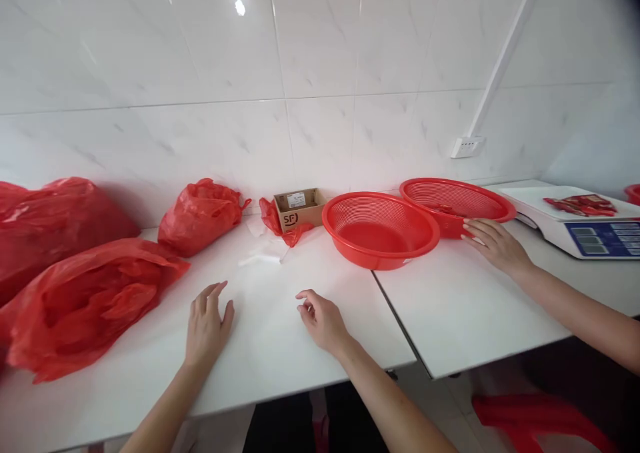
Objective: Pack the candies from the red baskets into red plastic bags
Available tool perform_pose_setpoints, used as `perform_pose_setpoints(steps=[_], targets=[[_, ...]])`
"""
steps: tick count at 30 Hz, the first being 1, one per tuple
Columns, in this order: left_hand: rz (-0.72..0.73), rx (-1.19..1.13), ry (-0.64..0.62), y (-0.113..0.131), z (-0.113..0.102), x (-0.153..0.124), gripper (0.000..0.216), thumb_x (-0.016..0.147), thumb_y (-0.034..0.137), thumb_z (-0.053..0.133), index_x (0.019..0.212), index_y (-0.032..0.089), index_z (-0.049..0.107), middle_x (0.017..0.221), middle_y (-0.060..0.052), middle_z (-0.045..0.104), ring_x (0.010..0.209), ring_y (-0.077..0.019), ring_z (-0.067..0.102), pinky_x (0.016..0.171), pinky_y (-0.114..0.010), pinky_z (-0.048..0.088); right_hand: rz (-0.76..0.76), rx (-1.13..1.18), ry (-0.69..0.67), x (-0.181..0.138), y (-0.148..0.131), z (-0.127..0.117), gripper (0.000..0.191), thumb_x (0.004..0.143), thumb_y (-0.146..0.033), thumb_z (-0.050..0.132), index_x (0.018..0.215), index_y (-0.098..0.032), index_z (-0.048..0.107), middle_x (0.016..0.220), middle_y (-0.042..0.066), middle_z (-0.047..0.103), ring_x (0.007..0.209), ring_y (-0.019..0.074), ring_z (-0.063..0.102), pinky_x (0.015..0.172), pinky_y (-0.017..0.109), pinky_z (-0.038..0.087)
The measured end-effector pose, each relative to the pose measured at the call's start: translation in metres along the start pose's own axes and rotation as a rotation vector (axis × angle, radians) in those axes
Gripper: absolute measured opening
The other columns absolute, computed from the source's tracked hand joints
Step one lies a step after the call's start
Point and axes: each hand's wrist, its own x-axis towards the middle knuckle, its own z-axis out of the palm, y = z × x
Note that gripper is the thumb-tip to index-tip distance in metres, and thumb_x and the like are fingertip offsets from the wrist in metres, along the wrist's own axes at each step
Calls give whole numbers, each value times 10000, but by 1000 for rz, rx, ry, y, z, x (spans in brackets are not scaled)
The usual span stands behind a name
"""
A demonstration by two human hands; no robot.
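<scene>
My left hand point(207, 323) is above the white table point(265, 346), fingers apart and holding nothing. It is nearest to an open red plastic bag point(100, 300) on its left. To the right, my right hand point(324, 323) hovers over the same tabletop with fingers loosely curled. A gap shows between thumb and forefinger, and nothing is visible in it. Beyond this hand sits a red plastic basket point(381, 230) that looks empty inside. A small cardboard box point(300, 210) stands by the wall with red plastic film beside it and clear plastic scraps point(263, 256) in front.
More red bags point(200, 216) lie at the back left. Another person's hand point(493, 243) touches a second red basket point(460, 200) holding a few red packets. Farther right, a scale point(575, 220) carries several red packets point(583, 204). A seam point(400, 320) divides the two tables.
</scene>
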Motion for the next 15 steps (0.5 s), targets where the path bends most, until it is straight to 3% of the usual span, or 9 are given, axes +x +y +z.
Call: perform_pose_setpoints(steps=[9, 12, 15], targets=[[-350, 117, 170, -12, 0, 0, 262, 915, 285, 568, 1145, 162, 589, 1245, -100, 557, 1135, -257, 542, 939, -472, 471, -29, -32, -30, 2, 6, -1, 227, 926, -310, 415, 1073, -240, 573, 798, -3, 640, 662, 155, 577, 661, 273, 441], [-383, 172, 154, -17, -10, 2, 239, 900, 248, 582, 1123, 175, 626, 1348, -114, 514, 1246, -296, 476, 1008, -520, 415, -42, -54, -49, 1, 5, 0, 237, 932, -328, 403, 1083, -245, 566, 814, 1, 647, 653, 158, 580, 650, 280, 441], [-433, 243, 139, -28, -33, 7, 286, 899, 189, 539, 1167, 202, 639, 1504, -142, 372, 1393, -371, 300, 1090, -586, 279, -60, -65, -68, 0, 5, 1, 248, 934, -342, 399, 1097, -256, 566, 825, 2, 652, 642, 161, 585, 648, 292, 443]])
